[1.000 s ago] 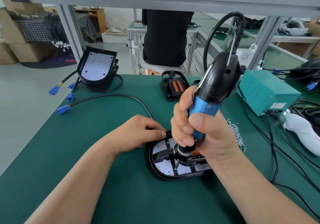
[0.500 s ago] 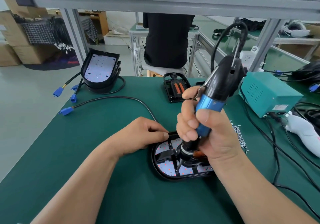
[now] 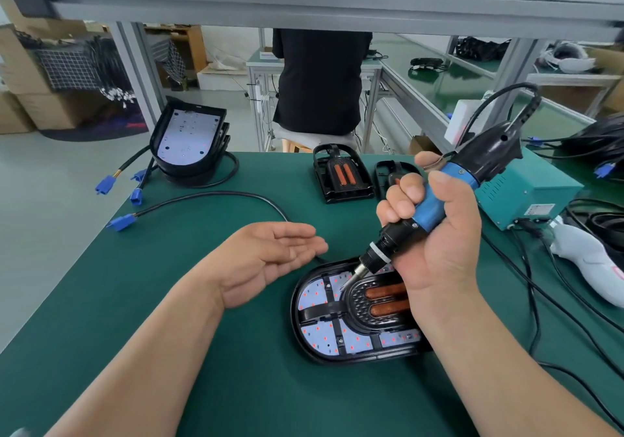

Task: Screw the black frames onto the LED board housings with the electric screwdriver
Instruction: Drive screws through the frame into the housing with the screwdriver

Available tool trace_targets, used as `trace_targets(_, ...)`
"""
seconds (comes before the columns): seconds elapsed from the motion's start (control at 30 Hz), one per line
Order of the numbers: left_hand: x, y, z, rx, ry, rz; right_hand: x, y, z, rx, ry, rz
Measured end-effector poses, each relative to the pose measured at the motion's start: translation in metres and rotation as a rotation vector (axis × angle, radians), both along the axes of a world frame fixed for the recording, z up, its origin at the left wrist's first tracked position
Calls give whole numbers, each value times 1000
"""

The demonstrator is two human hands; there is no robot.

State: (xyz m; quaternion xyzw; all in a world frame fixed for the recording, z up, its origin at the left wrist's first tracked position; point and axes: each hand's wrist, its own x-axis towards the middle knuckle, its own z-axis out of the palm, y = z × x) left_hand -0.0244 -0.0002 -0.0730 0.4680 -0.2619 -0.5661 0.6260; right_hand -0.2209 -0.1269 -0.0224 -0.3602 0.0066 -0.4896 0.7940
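Waiting beyond the left hand (image 3: pixel 270 261), stacked housings (image 3: pixel 189 139) carry no frames: more work left, I judge. That hand hovers, fingers straight, empty. Just right of it lies the current housing (image 3: pixel 295 305), black frame (image 3: pixel 332 308) seated; the right hand (image 3: pixel 439 244) clamps the electric screwdriver (image 3: pixel 432 203), tip tilted down at the frame.

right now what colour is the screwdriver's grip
Blue, between black ends, on the electric screwdriver; head view.

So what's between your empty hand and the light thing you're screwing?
In the head view, only green mat and a short bit of black cable running from under the left hand to the LED board housing.
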Motion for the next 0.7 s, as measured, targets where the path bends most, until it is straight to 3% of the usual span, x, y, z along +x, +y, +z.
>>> trace_targets(0.33, -6, -3, -1, -3, 5, 110, 1, -1, 1, 55, 2, -55)
trace_targets(0.7, -4, -2, 1, -11, 69, 73, 2, 1, 0, 66, 12, -58)
